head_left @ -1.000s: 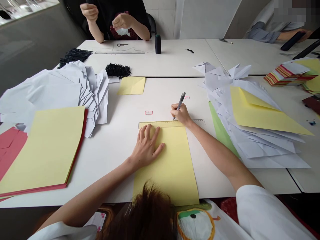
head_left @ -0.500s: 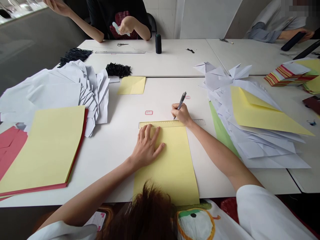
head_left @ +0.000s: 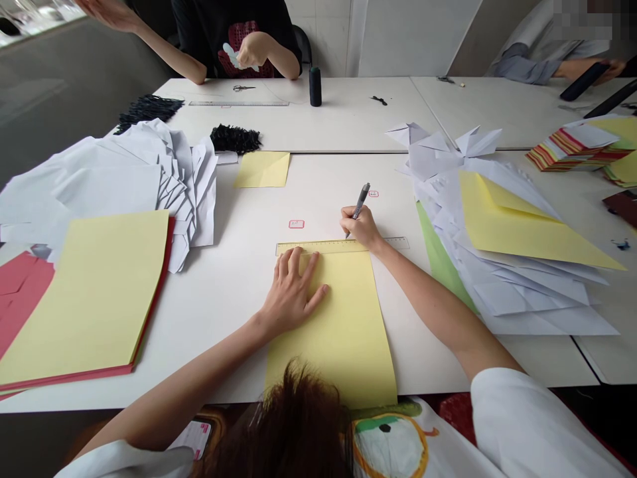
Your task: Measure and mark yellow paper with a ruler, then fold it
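A long sheet of pale yellow paper (head_left: 331, 325) lies flat on the white table (head_left: 239, 265), with a transparent ruler (head_left: 338, 247) across its far end. My left hand (head_left: 291, 289) presses down on the sheet, its fingertips against the ruler's near edge. My right hand (head_left: 363, 227) grips a grey pen (head_left: 361, 201), and the pen's tip rests at the ruler's far edge, above the sheet's end. A small red-outlined mark (head_left: 296, 224) sits on the table beyond the ruler.
Stacked yellow and red sheets (head_left: 84, 299) and crumpled white paper (head_left: 119, 192) lie left. A white paper pile (head_left: 512, 279) lies right. Beyond stand black fringe (head_left: 235, 139), folded yellow paper (head_left: 262, 169) and scissors (head_left: 243, 87). A co-worker's hand (head_left: 253, 49) holds a pale scrap.
My hands, the ruler and the yellow sheet have not visibly moved. Across the table, the co-worker's raised hand has moved up and left, mostly out of view.
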A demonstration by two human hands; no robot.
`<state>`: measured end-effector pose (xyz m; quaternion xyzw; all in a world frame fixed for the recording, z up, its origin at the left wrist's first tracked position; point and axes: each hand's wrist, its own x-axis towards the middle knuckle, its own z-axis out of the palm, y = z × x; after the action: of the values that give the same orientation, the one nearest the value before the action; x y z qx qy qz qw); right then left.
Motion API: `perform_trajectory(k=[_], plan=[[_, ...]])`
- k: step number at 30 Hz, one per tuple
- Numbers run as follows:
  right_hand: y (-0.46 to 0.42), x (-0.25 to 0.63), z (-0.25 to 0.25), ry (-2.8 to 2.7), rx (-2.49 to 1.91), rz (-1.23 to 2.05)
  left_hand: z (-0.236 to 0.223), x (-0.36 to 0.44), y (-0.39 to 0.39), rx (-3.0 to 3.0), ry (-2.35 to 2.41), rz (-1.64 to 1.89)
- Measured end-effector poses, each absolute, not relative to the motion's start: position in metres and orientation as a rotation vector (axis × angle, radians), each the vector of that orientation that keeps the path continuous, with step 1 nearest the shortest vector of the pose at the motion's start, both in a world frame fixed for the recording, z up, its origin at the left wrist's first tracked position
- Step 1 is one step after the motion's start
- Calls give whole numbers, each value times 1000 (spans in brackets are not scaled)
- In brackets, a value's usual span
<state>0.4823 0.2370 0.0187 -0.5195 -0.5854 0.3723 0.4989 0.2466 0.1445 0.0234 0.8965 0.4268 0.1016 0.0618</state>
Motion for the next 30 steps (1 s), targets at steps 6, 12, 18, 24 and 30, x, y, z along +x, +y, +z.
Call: perform_trajectory(k=[6,12,18,24,30], plan=[[238,483,18,-1411,-1256,886,23,247,145,2723,1289,303],[238,483,17,-1415,-1244,894,23,247,145,2722,1290,308],[238,483,18,-1399,-1247,893,23,247,145,2724,1289,309],[238,482,18,-1399,-1226,901,23,247,145,2711,1282,329],[238,483,16,-1403,-1226,894,23,247,145,2732,1291,309]])
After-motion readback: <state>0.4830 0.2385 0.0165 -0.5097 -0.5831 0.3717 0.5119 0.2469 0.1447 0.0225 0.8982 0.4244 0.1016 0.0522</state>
